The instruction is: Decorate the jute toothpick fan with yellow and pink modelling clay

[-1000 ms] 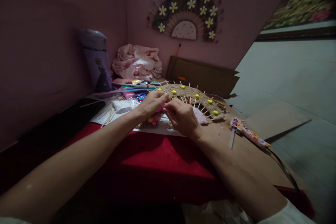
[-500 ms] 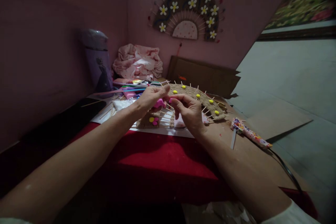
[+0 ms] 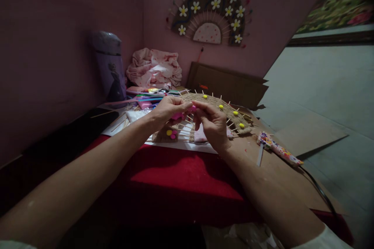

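My left hand [image 3: 169, 109] is closed around a lump of pink modelling clay [image 3: 177, 116], which shows below its thumb. My right hand [image 3: 210, 121] pinches a small pink clay piece [image 3: 193, 107], and the fingertips of both hands meet at it. Under them lies a half-round fan shape of woven twine [image 3: 217, 102] over thin sticks, dotted with yellow clay discs. At its left end, a yellow disc [image 3: 169, 132] has pink petals [image 3: 173, 135] beside it. A pale cloth-covered half circle [image 3: 200, 135] sits at its centre, partly behind my right hand.
A glue gun [image 3: 279, 150] in floral wrap lies at right on cardboard, its cord trailing off. Behind are a purple cylinder [image 3: 112, 70], bundled pink cloth [image 3: 154, 69] and cardboard sheets [image 3: 224, 85]. Red cloth [image 3: 175, 175] covers the near edge. A flowered fan [image 3: 210, 11] hangs on the wall.
My fingertips have come together at the small pink clay piece, which was stretched or held between them with a gap before. The view has shifted slightly.
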Motion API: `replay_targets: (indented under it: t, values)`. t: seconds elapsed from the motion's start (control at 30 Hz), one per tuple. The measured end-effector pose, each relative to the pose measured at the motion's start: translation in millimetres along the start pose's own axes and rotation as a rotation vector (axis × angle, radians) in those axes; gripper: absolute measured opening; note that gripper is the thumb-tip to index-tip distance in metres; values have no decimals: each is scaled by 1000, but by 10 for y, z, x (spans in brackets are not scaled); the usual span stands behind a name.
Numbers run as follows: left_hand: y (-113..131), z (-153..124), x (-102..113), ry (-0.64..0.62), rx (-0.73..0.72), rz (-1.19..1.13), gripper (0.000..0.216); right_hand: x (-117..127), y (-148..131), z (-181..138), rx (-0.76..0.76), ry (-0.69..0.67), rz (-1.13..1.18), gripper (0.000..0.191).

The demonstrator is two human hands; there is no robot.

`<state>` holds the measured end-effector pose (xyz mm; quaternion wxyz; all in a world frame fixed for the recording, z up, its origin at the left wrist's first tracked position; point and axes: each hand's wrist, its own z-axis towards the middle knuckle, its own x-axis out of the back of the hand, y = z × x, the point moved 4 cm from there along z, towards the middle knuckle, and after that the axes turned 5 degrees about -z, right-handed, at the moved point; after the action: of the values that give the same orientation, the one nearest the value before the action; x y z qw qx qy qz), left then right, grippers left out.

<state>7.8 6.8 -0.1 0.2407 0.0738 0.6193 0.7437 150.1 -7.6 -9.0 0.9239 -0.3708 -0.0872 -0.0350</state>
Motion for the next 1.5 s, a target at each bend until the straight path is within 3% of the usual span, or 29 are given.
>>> replay_targets:
  t: [0.1,0.27,0.67,0.8,0.97,1.1,1.23,1.5]
  values:
    - [-32,12,-3,5,22,-22,42,-16,8,14,-38,-3,89,13]
    - [-54,-5,-34,-24,86,-26,47,29,26,19,1,70,-35,16]
    - [-66,-3,-5,51,88,21,52,25,28,-18,7,58,-132,9]
    - [-56,0,-4,33,104,37,44,37,36,-15,56,57,-189,3]
    - [-46,4,-4,19,85,17,43,23,29,-3,62,15,-223,12]
    - [-67,3,-8,8,88,25,43,27,-15,-4,104,41,-233,0]
    - [-62,-6,-22,-19,88,38,41,37,-24,-3,119,49,-257,3]
    - [-36,-15,-25,20,78,37,36,42,-6,6,89,27,-303,7]
